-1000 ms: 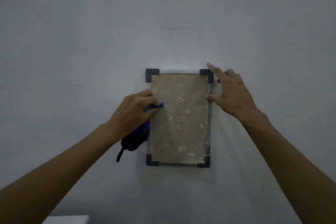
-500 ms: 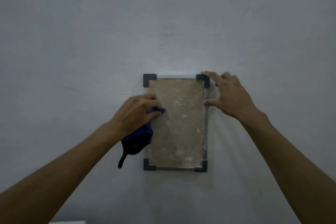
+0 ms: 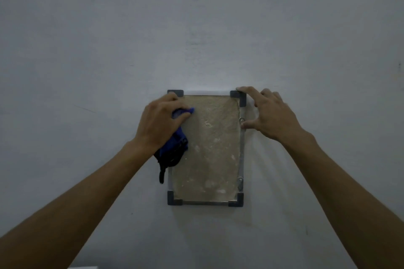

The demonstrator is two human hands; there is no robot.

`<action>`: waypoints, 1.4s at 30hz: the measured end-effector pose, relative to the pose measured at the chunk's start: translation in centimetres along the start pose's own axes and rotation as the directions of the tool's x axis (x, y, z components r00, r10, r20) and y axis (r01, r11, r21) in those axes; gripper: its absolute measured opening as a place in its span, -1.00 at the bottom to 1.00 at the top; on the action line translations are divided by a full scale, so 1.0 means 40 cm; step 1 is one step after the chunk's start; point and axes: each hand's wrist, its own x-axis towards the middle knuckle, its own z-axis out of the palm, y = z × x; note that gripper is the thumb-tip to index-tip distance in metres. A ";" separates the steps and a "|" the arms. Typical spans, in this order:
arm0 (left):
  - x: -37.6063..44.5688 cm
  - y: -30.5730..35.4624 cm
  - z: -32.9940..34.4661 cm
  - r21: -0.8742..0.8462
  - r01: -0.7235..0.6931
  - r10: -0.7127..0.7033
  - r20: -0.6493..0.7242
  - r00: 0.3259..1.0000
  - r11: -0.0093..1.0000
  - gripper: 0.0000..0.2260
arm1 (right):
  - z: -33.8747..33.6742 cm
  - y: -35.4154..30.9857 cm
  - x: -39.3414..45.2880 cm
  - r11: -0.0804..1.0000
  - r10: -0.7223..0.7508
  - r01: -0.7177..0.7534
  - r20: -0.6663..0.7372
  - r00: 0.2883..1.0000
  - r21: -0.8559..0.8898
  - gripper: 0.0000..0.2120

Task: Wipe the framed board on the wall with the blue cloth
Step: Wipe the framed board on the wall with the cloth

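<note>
Blue cloth [image 3: 175, 148] in left hand [image 3: 160, 121] | on board [image 3: 209, 148] upper-left

Your two forearms come up from the bottom corners, bare along their whole visible length, with no sleeve or cuff on either. Your left hand [image 3: 160, 121] and your right hand [image 3: 274, 116] are ungloved. Your wrists are bare too, carrying no watch, band or strap. Your fingers [image 3: 243, 89] bear no rings where they show. The dim light hides finer detail.
</note>
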 end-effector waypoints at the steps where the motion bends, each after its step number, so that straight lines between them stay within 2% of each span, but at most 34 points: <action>1: 0.006 -0.002 0.000 -0.031 0.039 -0.041 -0.044 0.998 0.999 -0.83 | -0.001 0.000 0.000 1.000 0.004 -0.004 0.002 1.000 -0.004 -0.14; 3: -0.003 0.001 0.007 -0.063 0.028 -0.029 -0.012 0.999 0.998 -0.83 | 0.000 0.000 0.000 1.000 0.011 -0.011 0.006 1.000 -0.005 -0.14; 5: -0.029 0.016 0.014 -0.071 -0.061 0.071 0.153 0.986 0.996 -0.83 | 0.003 -0.001 -0.001 1.000 0.014 -0.014 0.006 1.000 0.002 -0.14; 7: -0.047 0.029 0.023 -0.021 -0.162 0.160 0.347 0.924 0.987 -0.83 | 0.003 -0.003 -0.003 1.000 0.016 -0.016 0.007 1.000 0.007 -0.14; 8: -0.045 0.030 0.025 0.015 -0.201 0.180 0.389 0.904 0.979 -0.84 | 0.003 -0.003 -0.002 1.000 0.017 -0.017 0.006 1.000 0.007 -0.15; 10: -0.024 0.027 0.024 0.057 -0.201 0.174 0.314 0.934 0.978 -0.84 | 0.003 -0.003 -0.003 1.000 0.020 -0.020 0.004 1.000 0.005 -0.15; 12: 0.002 0.021 0.021 0.055 -0.072 0.065 0.120 0.991 0.996 -0.84 | 0.002 -0.001 -0.004 1.000 0.021 -0.021 -0.004 1.000 0.004 -0.14; 14: 0.016 0.012 0.019 -0.034 0.066 -0.067 -0.045 0.997 0.997 -0.84 | 0.004 0.000 -0.005 1.000 0.017 -0.017 -0.009 1.000 0.000 -0.14; 16: 0.007 0.015 0.026 -0.074 0.063 -0.065 -0.023 0.998 0.995 -0.84 | 0.008 0.000 -0.005 1.000 0.010 -0.010 -0.010 1.000 0.006 -0.14; 18: -0.015 0.028 0.030 -0.064 -0.033 0.042 0.142 0.989 0.997 -0.84 | 0.010 0.000 -0.004 1.000 0.011 -0.011 -0.008 1.000 0.015 -0.14; 20: -0.029 0.039 0.033 -0.033 -0.120 0.124 0.310 0.943 0.992 -0.83 | 0.010 0.003 -0.003 1.000 0.015 -0.014 -0.008 1.000 0.017 -0.14; 22: -0.016 0.037 0.028 -0.008 -0.144 0.138 0.351 0.926 0.990 -0.83 | 0.010 0.002 -0.004 1.000 0.015 -0.015 -0.007 1.000 0.019 -0.14; 24: 0.009 0.032 0.026 -0.003 -0.101 0.099 0.247 0.964 0.995 -0.84 | 0.009 0.002 -0.006 1.000 0.017 -0.017 -0.005 1.000 0.024 -0.15; 26: 0.028 0.025 0.029 -0.029 0.008 -0.006 0.056 0.998 1.000 -0.83 | 0.009 0.002 -0.007 0.999 0.019 -0.019 -0.006 1.000 0.028 -0.15; 28: 0.026 0.026 0.043 -0.103 0.087 -0.094 -0.065 0.993 0.991 -0.83 | 0.010 0.003 -0.006 0.999 0.019 -0.019 -0.010 1.000 0.030 -0.16; 29: 0.014 0.031 0.051 -0.126 0.083 -0.091 -0.061 0.994 0.989 -0.83 | 0.010 0.002 -0.007 0.999 0.016 -0.016 -0.011 1.000 0.032 -0.16; 31: -0.013 0.046 0.065 -0.122 -0.003 0.009 0.052 0.999 0.993 -0.83 | 0.011 0.003 -0.007 0.999 0.011 -0.010 -0.012 1.000 0.035 -0.16; 33: -0.030 0.059 0.068 -0.067 -0.138 0.149 0.203 0.968 0.988 -0.85 | 0.011 0.005 -0.007 0.999 0.002 -0.002 -0.014 1.000 0.036 -0.16; 35: -0.020 0.062 0.064 -0.009 -0.209 0.204 0.262 0.943 0.978 -0.85 | 0.010 0.007 -0.007 0.999 -0.004 0.005 -0.014 1.000 0.043 -0.17; 36: -0.010 0.061 0.063 0.003 -0.187 0.181 0.231 0.956 0.982 -0.84 | 0.010 0.009 -0.007 0.999 -0.005 0.006 -0.017 1.000 0.050 -0.17; 38: 0.008 0.056 0.065 -0.027 -0.035 0.037 0.070 0.997 0.999 -0.82 | 0.010 0.013 -0.007 0.998 -0.012 0.013 -0.013 1.000 0.058 -0.16; 40: 0.010 0.052 0.075 -0.111 0.103 -0.114 -0.095 0.989 0.988 -0.82 | 0.011 0.015 -0.008 0.998 -0.022 0.023 -0.015 1.000 0.058 -0.16; 42: -0.009 0.064 0.093 -0.119 0.102 -0.112 -0.079 0.991 0.988 -0.82 | 0.011 0.019 -0.007 0.998 -0.031 0.032 -0.019 0.999 0.061 -0.16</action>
